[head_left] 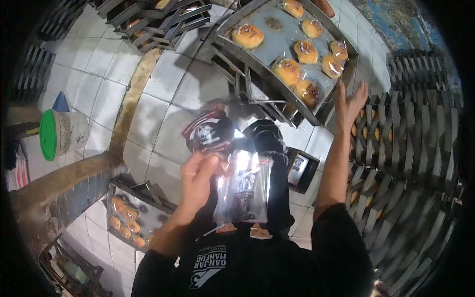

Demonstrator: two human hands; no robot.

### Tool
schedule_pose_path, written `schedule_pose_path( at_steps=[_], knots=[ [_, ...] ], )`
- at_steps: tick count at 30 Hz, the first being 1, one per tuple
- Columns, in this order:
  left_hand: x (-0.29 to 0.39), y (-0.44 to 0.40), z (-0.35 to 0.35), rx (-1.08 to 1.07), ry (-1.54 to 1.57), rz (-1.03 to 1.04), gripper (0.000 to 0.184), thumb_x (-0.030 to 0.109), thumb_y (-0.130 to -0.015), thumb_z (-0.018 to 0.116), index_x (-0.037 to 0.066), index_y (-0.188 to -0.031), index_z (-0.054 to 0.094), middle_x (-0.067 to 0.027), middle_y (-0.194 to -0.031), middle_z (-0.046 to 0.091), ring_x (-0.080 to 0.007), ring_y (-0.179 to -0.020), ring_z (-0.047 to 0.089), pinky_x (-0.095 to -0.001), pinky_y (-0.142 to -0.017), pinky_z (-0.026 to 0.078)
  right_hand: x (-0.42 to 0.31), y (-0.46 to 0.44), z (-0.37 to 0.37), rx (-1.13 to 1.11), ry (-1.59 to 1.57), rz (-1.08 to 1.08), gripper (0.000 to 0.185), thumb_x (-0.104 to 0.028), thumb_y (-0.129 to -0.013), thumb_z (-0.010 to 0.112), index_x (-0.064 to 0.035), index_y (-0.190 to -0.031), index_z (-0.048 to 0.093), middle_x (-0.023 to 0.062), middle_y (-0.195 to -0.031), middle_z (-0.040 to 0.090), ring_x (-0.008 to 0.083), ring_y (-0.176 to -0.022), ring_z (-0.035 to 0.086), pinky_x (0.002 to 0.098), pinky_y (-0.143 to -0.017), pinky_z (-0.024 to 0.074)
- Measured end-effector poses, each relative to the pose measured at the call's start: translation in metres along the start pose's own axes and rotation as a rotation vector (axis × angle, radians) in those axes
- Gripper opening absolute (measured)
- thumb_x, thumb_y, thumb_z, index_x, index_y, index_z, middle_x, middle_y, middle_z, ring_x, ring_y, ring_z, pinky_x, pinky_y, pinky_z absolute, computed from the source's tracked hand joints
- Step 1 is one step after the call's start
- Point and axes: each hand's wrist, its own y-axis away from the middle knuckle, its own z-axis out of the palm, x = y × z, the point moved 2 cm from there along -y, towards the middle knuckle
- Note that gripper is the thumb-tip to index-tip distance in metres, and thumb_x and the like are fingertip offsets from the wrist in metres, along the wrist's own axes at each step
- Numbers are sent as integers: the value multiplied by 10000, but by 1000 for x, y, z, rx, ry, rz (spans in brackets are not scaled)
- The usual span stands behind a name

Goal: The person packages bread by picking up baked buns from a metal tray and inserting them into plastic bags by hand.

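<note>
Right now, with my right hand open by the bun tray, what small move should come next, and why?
I'd probably bring your right hand over to the clear bags on your lap: it's open beside the tray of wrapped buns, with nothing visible in it, while your left hand is pinched at the bags' edge.

I watch through one camera worn on the person's head, facing forward and steeply down. Its wide lens bends straight lines and leaves dark corners around a rounded picture. Nearest me, along the bottom, is the black short-sleeved shirt with white printing, seen from above. The bare left hand falls near the centre, at close range; the bare right hand lies farther out. Beyond, I look obliquely into the grey rectangular metal tray near the top.
</note>
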Motion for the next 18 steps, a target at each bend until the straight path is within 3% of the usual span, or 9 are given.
schedule_pose_path(
  at_steps=[2,4,6,10,14,15,16,17,18],
  knots=[
    [-2,-4,-4,39,23,16,181,125,-1042,581,-32,-1108,641,-159,-933,736,-224,-816,730,-350,-719,603,48,48,5,-184,246,338,608,-317,-889,764,48,-1338,577,273,-1317,609,366,-1220,596,422,-1035,460],
    [3,-8,0,21,6,-1,186,143,-1032,605,-26,-1096,651,-136,-920,732,-206,-799,723,-329,-692,597,67,81,20,-599,-493,731,521,-239,-876,736,57,-1286,611,225,-1136,702,331,-1024,684,403,-910,525],
    [0,-8,0,16,-34,-25,193,151,-1028,612,-21,-1105,653,-133,-917,732,-205,-797,722,-327,-697,596,38,86,24,-459,-528,726,379,-185,-879,720,70,-1152,656,192,-1016,729,185,-926,657,357,-842,507],
    [-4,-11,10,-4,-58,44,203,136,-1025,597,-16,-1145,657,-107,-898,711,-184,-768,701,-319,-665,577,-8,78,39,-588,-562,599,358,-223,-888,702,62,-1102,664,181,-968,707,179,-842,630,339,-756,496],
    [1,-7,17,87,-145,93,216,114,-1022,589,-17,-1188,634,-87,-910,697,-157,-753,666,-300,-651,566,29,65,64,-728,-810,576,420,-340,-987,669,-7,-1242,694,6,-954,693,125,-808,589,296,-738,484],
    [-3,-5,20,245,-101,118,215,107,-1024,582,-15,-1196,626,-75,-942,691,-139,-751,650,-288,-647,563,54,55,76,-526,-796,595,404,-364,-997,648,-20,-1195,723,59,-946,724,173,-791,638,317,-750,501],
    [-2,-7,19,213,-76,118,213,104,-1021,586,-15,-1193,627,-71,-950,689,-129,-749,644,-278,-635,551,86,33,86,-443,-355,410,391,-376,-1004,621,-30,-1140,742,156,-972,736,253,-848,687,349,-787,514],
    [-2,-7,18,177,-53,104,210,102,-1019,591,-15,-1190,629,-66,-958,686,-120,-747,638,-267,-623,539,116,20,107,-432,-265,288,398,-336,-986,561,18,-1062,724,280,-1038,703,467,-941,670,516,-806,527],
    [-3,-7,18,140,-30,79,208,99,-1016,596,-14,-1187,630,-62,-966,684,-110,-745,633,-257,-612,527,116,6,101,-415,-271,226,415,-358,-977,565,23,-1004,729,285,-965,701,480,-917,654,537,-817,513]
  ],
)
